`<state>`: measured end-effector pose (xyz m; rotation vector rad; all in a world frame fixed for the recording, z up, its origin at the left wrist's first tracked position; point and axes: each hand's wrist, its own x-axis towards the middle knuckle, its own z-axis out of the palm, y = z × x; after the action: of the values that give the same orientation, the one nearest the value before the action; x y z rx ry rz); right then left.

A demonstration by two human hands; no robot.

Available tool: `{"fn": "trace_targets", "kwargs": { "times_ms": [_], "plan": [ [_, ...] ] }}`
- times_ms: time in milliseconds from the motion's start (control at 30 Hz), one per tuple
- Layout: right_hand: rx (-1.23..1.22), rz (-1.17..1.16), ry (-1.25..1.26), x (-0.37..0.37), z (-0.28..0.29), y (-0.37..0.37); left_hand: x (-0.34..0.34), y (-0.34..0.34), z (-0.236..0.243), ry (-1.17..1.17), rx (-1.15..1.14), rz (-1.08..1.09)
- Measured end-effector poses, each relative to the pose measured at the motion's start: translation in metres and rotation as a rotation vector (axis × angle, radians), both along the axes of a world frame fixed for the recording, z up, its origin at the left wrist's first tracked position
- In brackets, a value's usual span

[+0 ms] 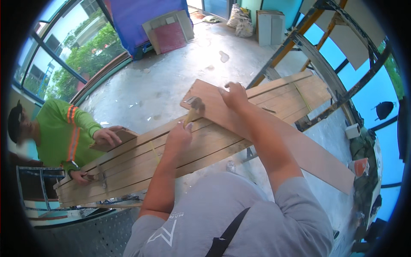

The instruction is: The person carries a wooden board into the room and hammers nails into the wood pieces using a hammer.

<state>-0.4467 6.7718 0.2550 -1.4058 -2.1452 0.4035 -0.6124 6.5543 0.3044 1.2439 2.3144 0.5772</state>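
My left hand (179,136) is closed round the wooden handle of a hammer (191,115). Its metal head, slightly blurred, is over the near corner of a long thin wooden board (214,105). That board lies aslant across a bench of wooden planks (188,156), its other end jutting out beyond the bench on my right. At the board's far edge, my right hand (234,97) is curled over and grips it; some fingertips are hidden.
A co-worker in a green shirt (58,128) stands at the bench's left end, one hand on a small board (115,140), the other on a hammer (92,176). A stepladder (295,36) rises at the right end. Flat panels (170,36) lean against a purple cover. A bucket (358,167) sits lower right.
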Motion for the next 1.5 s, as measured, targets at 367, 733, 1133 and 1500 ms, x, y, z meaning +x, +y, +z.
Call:
{"fn": "trace_targets", "kwargs": {
  "times_ms": [367,733,1133,1500],
  "plan": [
    [0.032,0.003,-0.26,-0.006,-0.014,-0.047,-0.027,-0.003,-0.006,-0.113,-0.021,-0.036],
    [-0.08,-0.016,-0.234,-0.004,-0.009,-0.047,-0.04,0.019,0.106,-0.058,0.722,-0.03],
    [0.041,-0.031,-0.239,-0.002,-0.018,-0.043,-0.023,0.034,0.105,0.305,0.798,-0.286],
    [-0.052,-0.02,-0.218,-0.007,-0.003,-0.048,-0.061,0.047,0.073,0.247,0.432,-0.194]
  ]
}}
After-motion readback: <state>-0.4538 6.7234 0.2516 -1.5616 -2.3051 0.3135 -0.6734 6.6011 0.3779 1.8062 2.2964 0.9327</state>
